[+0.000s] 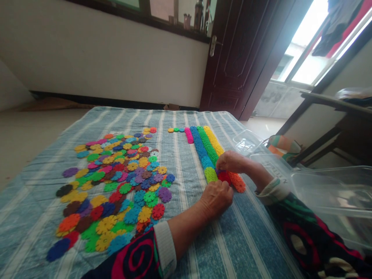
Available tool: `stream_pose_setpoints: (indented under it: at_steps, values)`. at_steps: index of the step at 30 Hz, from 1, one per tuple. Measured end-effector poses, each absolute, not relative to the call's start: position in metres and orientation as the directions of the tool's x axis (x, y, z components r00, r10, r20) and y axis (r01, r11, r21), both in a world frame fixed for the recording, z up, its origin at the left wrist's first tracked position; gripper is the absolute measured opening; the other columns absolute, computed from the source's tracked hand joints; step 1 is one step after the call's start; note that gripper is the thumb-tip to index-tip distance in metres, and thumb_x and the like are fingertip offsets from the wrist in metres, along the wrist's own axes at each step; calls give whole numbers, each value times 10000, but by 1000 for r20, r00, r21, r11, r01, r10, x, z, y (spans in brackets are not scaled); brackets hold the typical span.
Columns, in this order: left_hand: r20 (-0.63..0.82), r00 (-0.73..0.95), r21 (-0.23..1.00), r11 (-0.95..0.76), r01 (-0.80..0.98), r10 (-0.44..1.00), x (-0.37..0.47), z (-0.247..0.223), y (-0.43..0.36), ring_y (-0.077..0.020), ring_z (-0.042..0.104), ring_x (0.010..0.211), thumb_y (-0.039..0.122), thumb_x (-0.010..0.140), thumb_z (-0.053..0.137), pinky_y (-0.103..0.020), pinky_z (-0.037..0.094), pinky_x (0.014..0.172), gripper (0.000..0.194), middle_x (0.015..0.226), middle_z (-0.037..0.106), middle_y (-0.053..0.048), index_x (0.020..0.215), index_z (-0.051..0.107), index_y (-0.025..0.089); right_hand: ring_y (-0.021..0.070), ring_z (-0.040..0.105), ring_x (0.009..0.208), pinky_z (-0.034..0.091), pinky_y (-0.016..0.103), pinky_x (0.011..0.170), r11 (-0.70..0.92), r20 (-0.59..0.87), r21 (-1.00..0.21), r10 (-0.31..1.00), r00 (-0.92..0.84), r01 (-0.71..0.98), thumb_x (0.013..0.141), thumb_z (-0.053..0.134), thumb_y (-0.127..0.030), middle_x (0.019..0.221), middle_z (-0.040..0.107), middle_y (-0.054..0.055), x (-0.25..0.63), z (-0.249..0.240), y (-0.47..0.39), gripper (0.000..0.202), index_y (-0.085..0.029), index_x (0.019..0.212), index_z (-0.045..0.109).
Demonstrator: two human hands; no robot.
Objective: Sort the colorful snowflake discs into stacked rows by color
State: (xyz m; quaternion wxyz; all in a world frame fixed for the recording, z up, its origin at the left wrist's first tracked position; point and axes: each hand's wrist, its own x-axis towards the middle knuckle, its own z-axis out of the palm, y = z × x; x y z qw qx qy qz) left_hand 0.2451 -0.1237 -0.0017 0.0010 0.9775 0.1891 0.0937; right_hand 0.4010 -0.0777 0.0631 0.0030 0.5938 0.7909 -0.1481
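Observation:
Rows of overlapping plastic snowflake discs lie on the striped cloth: a yellow row (213,140), a green row (207,144), a blue row (200,146) and a short pink row (189,135). Lime green discs (210,175) end the blue row; orange discs (238,183) end the yellow one. My left hand (217,197) is closed, its fingertips at the red discs (224,177) ending the middle row. From the far side my right hand (232,162) bends over that row, fingers pinched by a bit of purple; what they hold is hidden.
A wide pile of mixed-colour discs (124,182) covers the left of the cloth (186,240). Several loose discs (176,130) line up beyond the rows. Clear plastic boxes (334,190) and a small clear lid or tray (247,142) lie at the right.

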Motion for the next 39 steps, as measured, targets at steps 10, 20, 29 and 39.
stream_pose_setpoints:
  at_steps: [10,20,29,39]
  values:
    - [199,909,51,-930,363,366,245,-2,-124,-229,610,759,121,932,376,-342,493,604,250,823,636,-112,914,624,107,194,660,822,390,236,646,250,-224,-32,942,-251,968,790,565,-83,883,749,55,383,72,-92,297,-241,913,785]
    - [221,904,53,-931,362,365,245,-4,-122,-213,609,740,110,931,325,-328,506,623,306,830,645,-116,928,631,93,194,629,703,285,254,549,221,-230,192,957,-175,956,821,559,-143,788,715,87,364,86,-115,211,-199,924,735]
    - [233,901,74,-930,360,367,248,-9,-121,-235,611,756,104,927,327,-340,493,608,309,848,643,-134,917,636,91,156,549,625,192,275,527,198,-169,153,970,-172,968,827,538,-130,703,657,59,365,82,-125,181,-179,952,660]
    - [215,906,67,-931,359,365,245,-4,-123,-231,610,759,120,935,350,-349,508,620,287,828,637,-122,921,637,102,110,432,569,183,264,521,175,-109,53,980,-169,983,830,535,-206,658,590,9,375,75,-125,135,-197,880,659]
